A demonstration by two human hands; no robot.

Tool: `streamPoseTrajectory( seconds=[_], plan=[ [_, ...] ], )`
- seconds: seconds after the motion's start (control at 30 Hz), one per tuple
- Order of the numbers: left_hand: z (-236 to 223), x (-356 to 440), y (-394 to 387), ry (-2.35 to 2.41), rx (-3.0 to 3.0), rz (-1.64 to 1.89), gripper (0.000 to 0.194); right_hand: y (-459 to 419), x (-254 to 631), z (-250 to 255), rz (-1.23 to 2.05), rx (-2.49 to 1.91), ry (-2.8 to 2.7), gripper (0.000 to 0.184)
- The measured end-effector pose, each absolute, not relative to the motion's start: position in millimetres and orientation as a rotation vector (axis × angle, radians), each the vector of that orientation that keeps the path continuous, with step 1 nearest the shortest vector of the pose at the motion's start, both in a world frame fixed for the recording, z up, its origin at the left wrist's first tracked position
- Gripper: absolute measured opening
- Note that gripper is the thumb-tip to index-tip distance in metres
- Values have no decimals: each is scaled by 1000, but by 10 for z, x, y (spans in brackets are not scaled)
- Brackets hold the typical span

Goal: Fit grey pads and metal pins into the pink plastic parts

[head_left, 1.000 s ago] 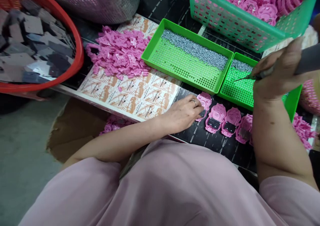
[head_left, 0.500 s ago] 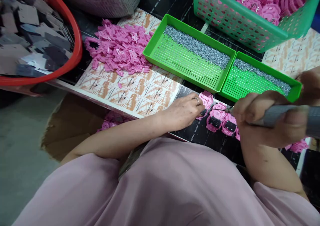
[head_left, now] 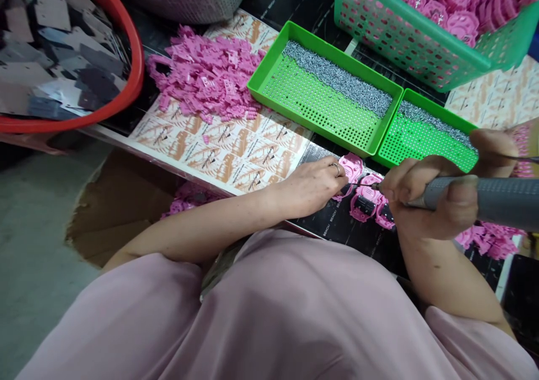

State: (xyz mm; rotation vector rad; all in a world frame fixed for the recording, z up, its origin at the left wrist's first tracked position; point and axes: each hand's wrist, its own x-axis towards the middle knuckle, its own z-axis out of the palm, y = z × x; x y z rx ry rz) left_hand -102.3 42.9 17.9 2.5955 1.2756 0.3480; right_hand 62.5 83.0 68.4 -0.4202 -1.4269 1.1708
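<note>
My right hand [head_left: 433, 195] is wrapped around a grey electric screwdriver [head_left: 501, 197]. Its thin bit points left, across the row of pink parts, and reaches close to my left fingertips. My left hand [head_left: 314, 186], with a ring on one finger, has its fingers closed at the edge of a pink plastic housing [head_left: 350, 168]; the fingertips are partly hidden. Beside it lies another pink housing [head_left: 365, 203] with a black piece across its lower part. More of the row is partly covered by my right hand.
Two green trays [head_left: 326, 136] [head_left: 421, 164] of small screws stand behind the row. Pink pieces [head_left: 214, 77] are heaped to the left. A red-rimmed basket [head_left: 137, 60] holds grey plates. Pink housings fill a green basket [head_left: 404, 49]. Another person's hand [head_left: 492, 150] is at the right.
My right hand and the screwdriver have moved left, bringing the bit to my left fingertips. The other person's hand has come further in over the right tray. The view has shifted slightly.
</note>
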Motion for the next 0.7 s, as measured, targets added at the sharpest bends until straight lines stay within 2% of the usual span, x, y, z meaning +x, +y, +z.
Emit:
streamPoseTrajectory(
  seconds=[0.17,0.33,0.37,0.43,0.53,0.57,0.6,0.67,0.7],
  plan=[
    [171,-1021,428,1278,2629,355,17,822,599,695,1150,-386,-1481,7],
    [188,-1008,434,1272,2609,303,19,821,570,693,1130,-362,-1456,29],
    [197,-1003,438,1267,2600,284,19,830,569,694,1132,-354,-1461,26],
    [218,-993,448,1257,2583,238,19,857,571,692,1155,-367,-1516,7],
    [259,-983,465,1249,2572,178,19,896,573,652,1207,-413,-1639,34],
    [273,-981,470,1247,2579,168,18,901,573,627,1205,-402,-1650,34],
    [284,-981,474,1243,2589,162,18,901,573,602,1196,-375,-1635,28],
    [293,-982,479,1238,2615,160,17,891,581,568,1198,-303,-1589,3],
    [288,-984,480,1235,2630,164,17,888,593,570,1214,-278,-1573,11]
  ],
)
